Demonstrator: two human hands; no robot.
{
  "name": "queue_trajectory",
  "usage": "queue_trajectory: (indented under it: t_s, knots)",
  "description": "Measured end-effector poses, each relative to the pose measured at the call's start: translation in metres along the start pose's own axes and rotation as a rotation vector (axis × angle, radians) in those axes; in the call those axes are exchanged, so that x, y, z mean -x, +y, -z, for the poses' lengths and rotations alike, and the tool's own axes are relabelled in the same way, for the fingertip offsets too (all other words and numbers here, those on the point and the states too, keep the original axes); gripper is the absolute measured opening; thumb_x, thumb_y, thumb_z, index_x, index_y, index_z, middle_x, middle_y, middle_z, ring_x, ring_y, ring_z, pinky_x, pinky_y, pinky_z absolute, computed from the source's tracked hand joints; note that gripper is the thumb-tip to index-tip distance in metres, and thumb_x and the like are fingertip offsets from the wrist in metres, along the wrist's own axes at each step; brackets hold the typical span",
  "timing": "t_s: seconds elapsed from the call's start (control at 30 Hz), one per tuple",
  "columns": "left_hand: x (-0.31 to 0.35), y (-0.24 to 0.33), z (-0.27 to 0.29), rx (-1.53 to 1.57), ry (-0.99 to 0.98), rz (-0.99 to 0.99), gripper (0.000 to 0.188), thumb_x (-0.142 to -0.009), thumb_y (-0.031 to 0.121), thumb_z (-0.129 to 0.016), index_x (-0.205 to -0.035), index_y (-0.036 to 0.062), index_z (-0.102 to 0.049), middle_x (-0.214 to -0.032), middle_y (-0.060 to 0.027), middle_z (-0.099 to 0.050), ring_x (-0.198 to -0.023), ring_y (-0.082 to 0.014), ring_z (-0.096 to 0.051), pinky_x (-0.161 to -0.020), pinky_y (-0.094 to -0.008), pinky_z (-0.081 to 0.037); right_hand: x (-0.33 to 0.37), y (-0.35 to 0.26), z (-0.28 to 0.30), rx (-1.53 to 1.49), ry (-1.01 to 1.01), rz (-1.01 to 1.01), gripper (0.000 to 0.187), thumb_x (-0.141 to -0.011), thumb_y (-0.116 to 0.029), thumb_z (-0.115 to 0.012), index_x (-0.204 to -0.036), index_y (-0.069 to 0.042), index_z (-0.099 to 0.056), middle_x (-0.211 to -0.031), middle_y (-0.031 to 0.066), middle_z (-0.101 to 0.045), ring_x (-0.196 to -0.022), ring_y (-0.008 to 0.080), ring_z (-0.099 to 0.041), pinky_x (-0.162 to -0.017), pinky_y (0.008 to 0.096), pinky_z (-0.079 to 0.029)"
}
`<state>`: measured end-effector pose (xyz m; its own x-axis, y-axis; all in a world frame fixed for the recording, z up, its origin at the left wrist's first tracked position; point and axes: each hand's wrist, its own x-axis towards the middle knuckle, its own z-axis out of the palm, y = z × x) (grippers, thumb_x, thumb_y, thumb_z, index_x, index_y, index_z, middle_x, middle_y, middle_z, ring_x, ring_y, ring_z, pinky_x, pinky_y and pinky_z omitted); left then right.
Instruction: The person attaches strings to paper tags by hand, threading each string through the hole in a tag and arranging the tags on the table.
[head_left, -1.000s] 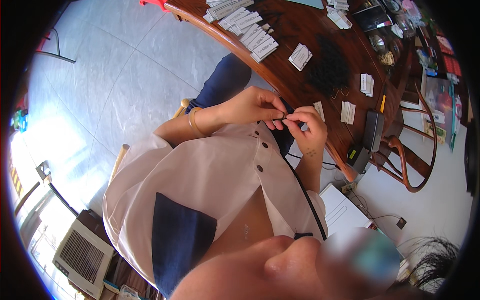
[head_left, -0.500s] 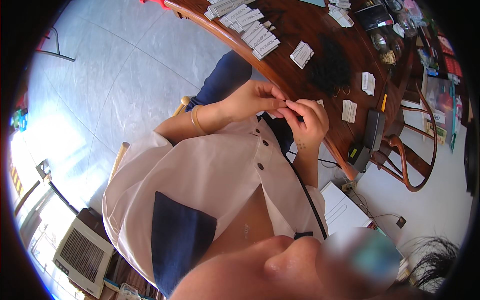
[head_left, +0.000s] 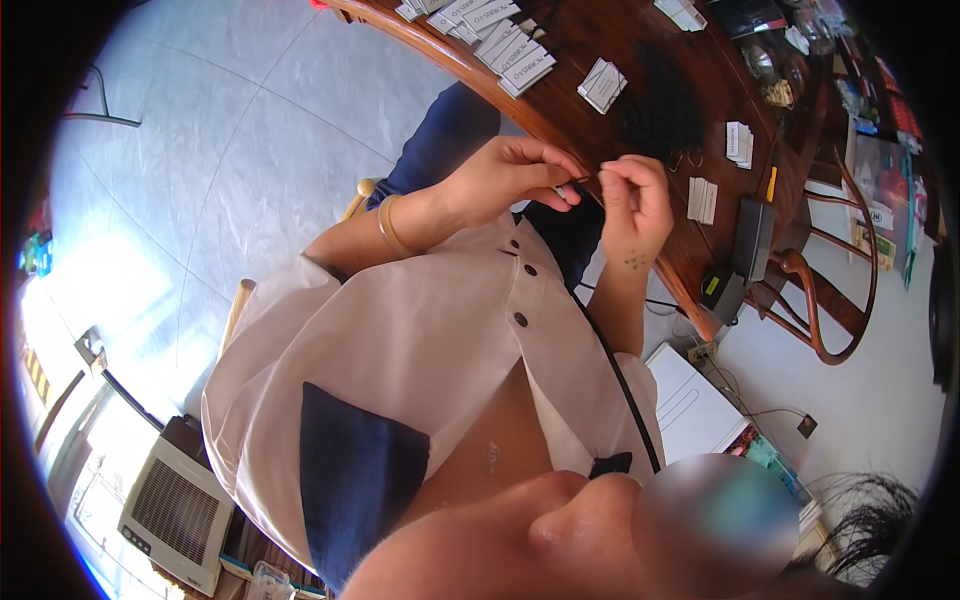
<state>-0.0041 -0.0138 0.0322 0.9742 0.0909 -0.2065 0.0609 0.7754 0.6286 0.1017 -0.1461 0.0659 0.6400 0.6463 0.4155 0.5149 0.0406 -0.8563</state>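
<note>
Small dark piece (head_left: 576,187) is pinched btwn thumb & fingers of L hand (head_left: 505,182), held up by near edge of brown table (head_left: 684,262); its exact kind can't be told. R hand (head_left: 640,200) is raised just right of L fingertips, w/ a small gap; its thumb & index are drawn tog., but whether a thin end is gripped there can't be told. Step in hand: fine fingertip work on the piece, prob. midway. For next move, a steady L pinch & precise R fingertips are prob. needed.

Straight beyond fingertips, a stack of white tags (head_left: 602,86) is laid; farther & left of it, a row of white tags (head_left: 517,62) is fanned out. Beyond R fingers, a dark tangled pile (head_left: 660,112) is seen. Right of R fingers, an upper tag bunch (head_left: 739,145) & a lower tag bunch (head_left: 702,200) are placed.

Writing: dark capitals are printed on the row; finer print elsewhere can't be read. Farther right, a yellow-green label (head_left: 711,285) is borne by a dark box (head_left: 728,298), illegible.
</note>
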Motion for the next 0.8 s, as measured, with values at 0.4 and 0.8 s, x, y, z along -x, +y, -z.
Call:
queue_trajectory:
  t_s: [0.4, 0.8]
  knots:
    - [-0.001, -0.004, -0.008, -0.322, 0.033, -0.136, 0.011, -0.082, 0.002, -0.058, -0.089, -0.0015, -0.065, -0.098, -0.0079, -0.062, -0.068, -0.0110, -0.060, -0.057, -0.0211, -0.048, 0.009, 0.002, 0.005, -0.101, 0.014, -0.075, 0.009, -0.081, 0.003, -0.059, -0.089, 0.003, -0.056, -0.088, 0.0072, -0.052, -0.074, 0.0107, -0.049, -0.065, 0.0202, -0.041]
    - [-0.007, -0.005, 0.002, -0.255, 0.001, 0.010, 0.013, -0.085, 0.010, -0.058, -0.089, 0.0005, -0.065, -0.088, -0.0052, -0.064, -0.067, -0.0097, -0.060, -0.054, -0.0193, -0.047, 0.016, 0.015, 0.013, -0.423, -0.182, -0.355, 0.030, -0.079, 0.006, -0.060, -0.109, 0.004, -0.052, -0.095, 0.0065, -0.053, -0.076, 0.0082, -0.051, -0.066, 0.0192, -0.042]
